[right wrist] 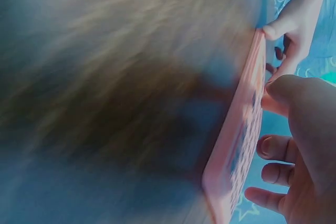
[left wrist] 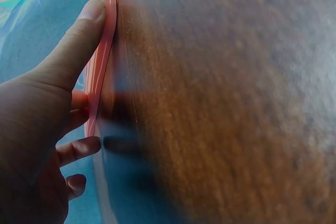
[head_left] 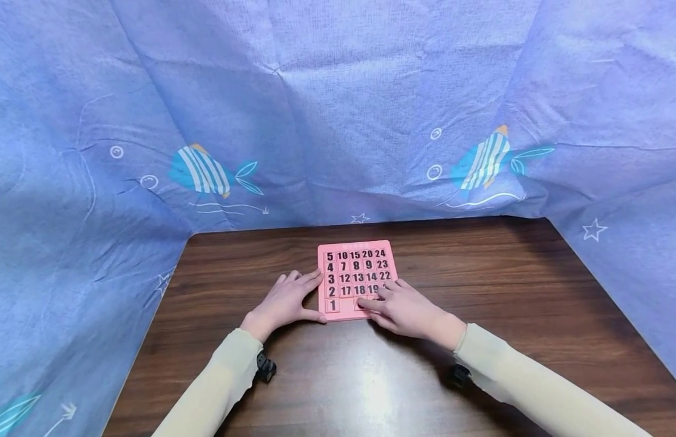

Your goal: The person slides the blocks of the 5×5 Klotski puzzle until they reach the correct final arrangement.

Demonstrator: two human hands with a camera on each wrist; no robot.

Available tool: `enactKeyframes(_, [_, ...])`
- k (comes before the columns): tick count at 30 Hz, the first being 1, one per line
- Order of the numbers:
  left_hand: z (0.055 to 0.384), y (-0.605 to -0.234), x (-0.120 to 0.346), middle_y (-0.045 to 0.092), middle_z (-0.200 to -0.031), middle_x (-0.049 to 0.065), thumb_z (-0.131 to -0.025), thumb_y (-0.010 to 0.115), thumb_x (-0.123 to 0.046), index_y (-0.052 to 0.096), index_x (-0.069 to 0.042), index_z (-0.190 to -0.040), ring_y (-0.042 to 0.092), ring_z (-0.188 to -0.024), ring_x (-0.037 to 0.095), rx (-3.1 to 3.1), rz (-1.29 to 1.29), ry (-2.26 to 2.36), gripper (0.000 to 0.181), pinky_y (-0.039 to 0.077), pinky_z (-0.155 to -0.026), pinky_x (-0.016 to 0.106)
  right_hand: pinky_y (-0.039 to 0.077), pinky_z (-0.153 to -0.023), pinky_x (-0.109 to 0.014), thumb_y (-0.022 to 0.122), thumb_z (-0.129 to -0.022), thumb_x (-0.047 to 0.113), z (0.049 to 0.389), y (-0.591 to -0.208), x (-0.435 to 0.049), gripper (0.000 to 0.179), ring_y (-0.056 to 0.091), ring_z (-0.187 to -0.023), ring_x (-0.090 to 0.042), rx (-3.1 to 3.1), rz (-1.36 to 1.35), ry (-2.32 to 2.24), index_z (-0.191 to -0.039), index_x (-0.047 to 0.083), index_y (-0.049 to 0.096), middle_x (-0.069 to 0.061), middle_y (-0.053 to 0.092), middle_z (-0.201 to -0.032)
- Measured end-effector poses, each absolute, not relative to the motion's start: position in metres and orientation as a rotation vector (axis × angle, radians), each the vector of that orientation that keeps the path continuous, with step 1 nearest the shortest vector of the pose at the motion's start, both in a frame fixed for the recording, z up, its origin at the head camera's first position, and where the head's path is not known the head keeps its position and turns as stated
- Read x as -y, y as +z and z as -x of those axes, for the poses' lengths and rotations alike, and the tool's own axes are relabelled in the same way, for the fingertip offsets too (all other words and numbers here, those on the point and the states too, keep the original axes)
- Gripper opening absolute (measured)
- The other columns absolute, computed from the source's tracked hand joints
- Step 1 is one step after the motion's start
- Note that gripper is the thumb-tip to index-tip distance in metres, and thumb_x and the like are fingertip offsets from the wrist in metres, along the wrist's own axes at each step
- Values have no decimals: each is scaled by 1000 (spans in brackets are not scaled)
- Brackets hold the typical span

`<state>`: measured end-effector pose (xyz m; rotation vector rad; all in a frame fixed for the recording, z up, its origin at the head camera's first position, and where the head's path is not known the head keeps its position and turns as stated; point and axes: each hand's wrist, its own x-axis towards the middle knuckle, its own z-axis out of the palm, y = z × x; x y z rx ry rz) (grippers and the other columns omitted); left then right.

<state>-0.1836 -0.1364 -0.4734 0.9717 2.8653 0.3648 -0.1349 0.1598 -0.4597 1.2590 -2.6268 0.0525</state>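
Observation:
A pink number slide puzzle [head_left: 346, 308] lies flat on the table, its square tiles marked with black numbers. The nearest row has the 1 tile [head_left: 332, 305] at its left end, with a bare gap beside it. My left hand [head_left: 283, 303] holds the puzzle's near left corner, thumb at the near edge and index finger along the left side. With its index fingertip, my right hand [head_left: 406, 309] presses a tile in the nearest row just right of the gap. That hand covers the tiles at the near right corner. In the right wrist view, the puzzle's near edge [right wrist: 231, 135] shows beside the fingers.
The dark wooden table [head_left: 480, 267] reaches out on both sides of the puzzle. Behind it and at its sides hangs a blue cloth [head_left: 343, 121] printed with fish and stars. A small black device [head_left: 265, 368] sits at the left wrist, another [head_left: 459, 374] at the right.

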Motion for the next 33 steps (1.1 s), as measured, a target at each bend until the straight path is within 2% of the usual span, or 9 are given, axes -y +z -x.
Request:
enactKeyframes(6, [183, -474, 138, 34, -150, -3, -65, 60, -77, 35, -20, -146, 42, -111, 18, -2857, -967, 360, 102, 31, -91, 40, 32, -68, -35, 59, -88, 38, 129, -465, -175, 42, 46, -82, -19, 2645, -1248, 83, -129, 30, 59, 3, 57, -80])
enactKeyframes(14, [183, -471, 137, 34, -150, -3, -65, 62, -75, 36, -20, -146, 42, -110, 18, -2854, -968, 372, 101, 31, -90, 40, 32, -68, -34, 60, -87, 38, 128, -463, -170, 43, 45, -78, -19, 2612, -1263, 43, -129, 28, 59, 3, 54, -77])
enactKeyframes(21, [183, -470, 137, 34, -150, -3, -65, 62, -75, 35, -20, -146, 43, -111, 19, -2852, -959, 364, 101, 31, -91, 41, 38, -75, -39, 60, -87, 38, 128, -463, -156, 44, 48, -83, -20, 2595, -1292, 45, -130, 27, 58, 2, 57, -79])
enactKeyframes(27, [183, -469, 136, 35, -150, -1, -66, 61, -75, 37, -19, -145, 43, -111, 20, -2859, -979, 366, 101, 31, -90, 41, 37, -83, -41, 56, -89, 39, 130, -464, -147, 45, 49, -86, -21, 2630, -1308, 6, -132, 28, 55, 4, 58, -83])
enactKeyframes(33, [182, -469, 135, 35, -150, -1, -66, 62, -75, 36, -19, -145, 43, -111, 20, -2852, -960, 359, 101, 31, -91, 41, 37, -80, -41, 55, -90, 41, 130, -461, -153, 47, 48, -87, -21, 2695, -1285, 22, -136, 30, 52, 1, 59, -84])
